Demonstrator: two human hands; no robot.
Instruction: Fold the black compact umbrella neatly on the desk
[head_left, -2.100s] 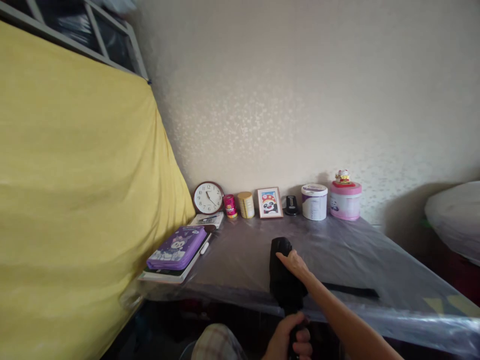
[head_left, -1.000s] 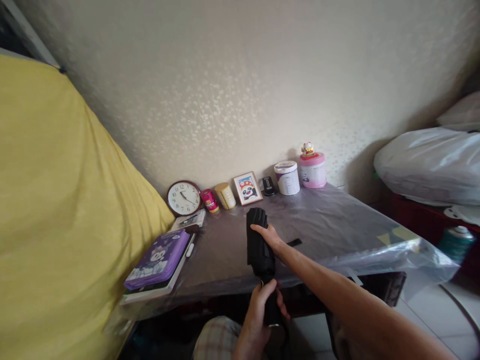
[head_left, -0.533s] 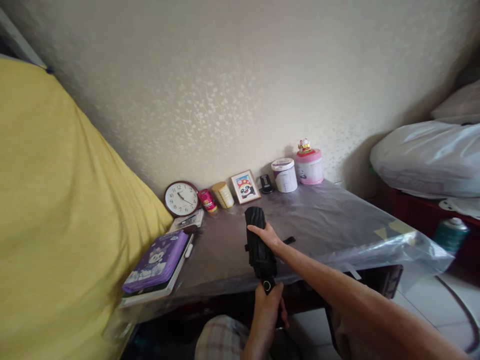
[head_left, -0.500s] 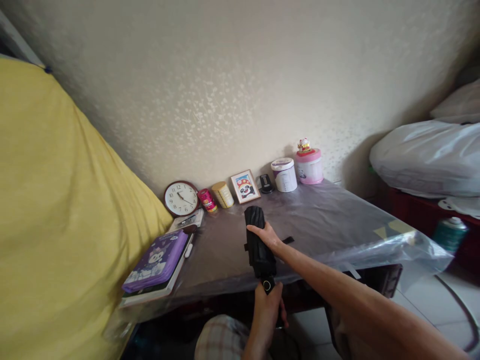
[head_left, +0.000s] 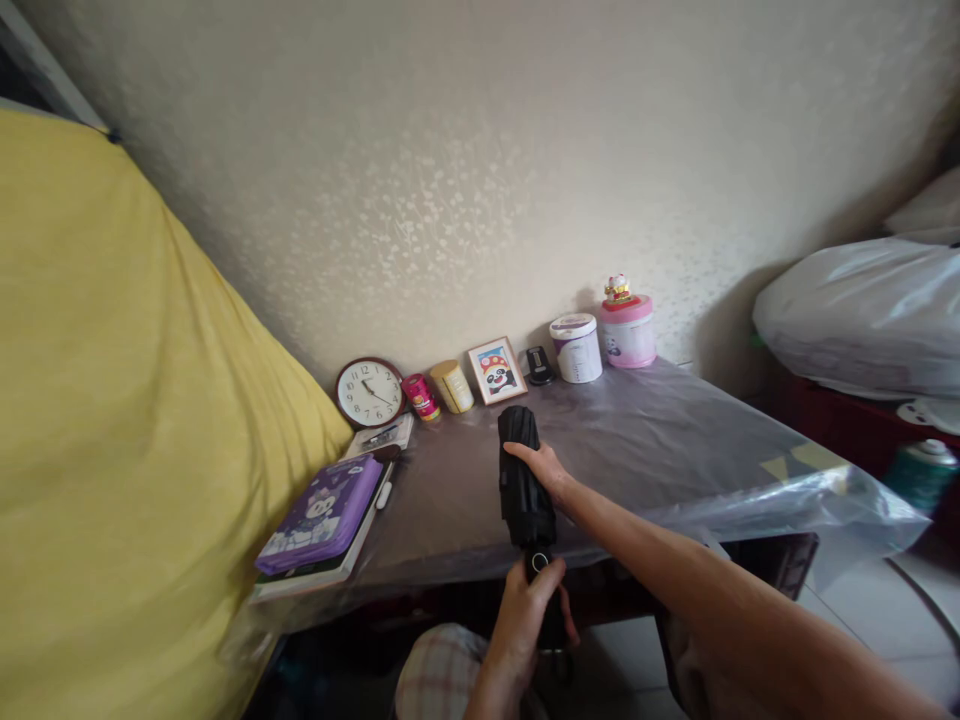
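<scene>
A folded black umbrella points away from me over the near edge of a table covered in clear plastic. My left hand is closed round its handle below the table edge, thumb beside the round button. My right hand wraps the folded canopy near its upper end, fingers curled over the fabric.
Along the wall stand a round clock, a red tin, a yellow tin, a small framed picture, a white tub and a pink tub. A purple case lies on books at left, beside yellow cloth. White bundle at right.
The umbrella's loose strap, seen sticking out to the right before, no longer shows. Both hands keep their hold; the view has shifted slightly.
</scene>
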